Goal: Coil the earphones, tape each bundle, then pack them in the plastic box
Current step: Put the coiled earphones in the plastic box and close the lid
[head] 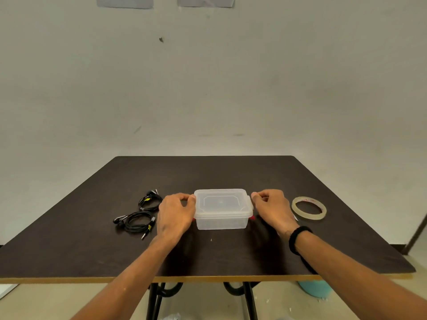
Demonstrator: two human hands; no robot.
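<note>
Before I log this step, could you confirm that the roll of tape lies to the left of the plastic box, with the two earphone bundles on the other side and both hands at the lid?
Not quite: in the head view the roll of tape lies to the right of the plastic box. The two earphone bundles are on the left, and the left hand and right hand are at the lid's ends.

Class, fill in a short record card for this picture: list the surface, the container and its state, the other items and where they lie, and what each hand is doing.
surface: dark table
container: clear plastic box, middle of table, lid on
earphones: two black bundles, already coiled, left of the box
tape roll: clear tape roll, flat, right of the box
left hand: left hand at the box's left end, fingertips on the lid's edge
right hand: right hand at the box's right end, fingers by the lid's edge
box contents: appears empty
</note>
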